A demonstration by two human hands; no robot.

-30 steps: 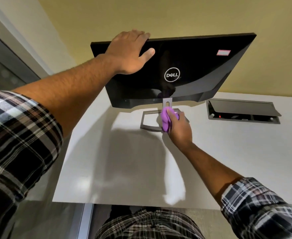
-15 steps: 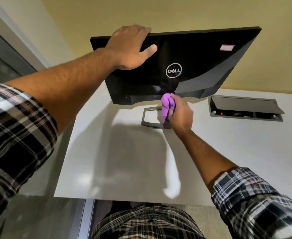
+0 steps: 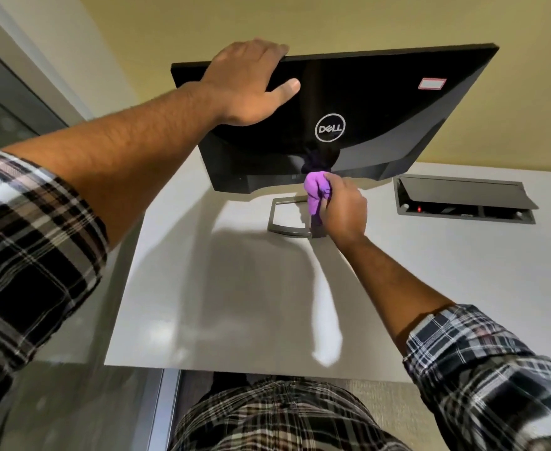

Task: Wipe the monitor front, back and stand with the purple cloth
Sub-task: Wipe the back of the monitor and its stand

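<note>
At frame centre the right hand (image 3: 344, 208) holds the bunched purple cloth (image 3: 316, 190) against the stand (image 3: 289, 216) neck, seemingly just under the monitor (image 3: 349, 125). The left hand (image 3: 251, 83) lies across the monitor's top edge at upper centre, fingers draped over it, thumb flat on the back. A good wipe would probably keep that brace firm and run the cloth down to the base on the counter (image 3: 235, 304).

Glossy black plastic monitor back (image 3: 381, 102); soft purple cloth (image 3: 316, 190); matt table (image 3: 235, 304).

Single head-worn wide-angle view, facing forward and down, close above desk (image 3: 235, 304), monitor's back (image 3: 381, 109)
</note>
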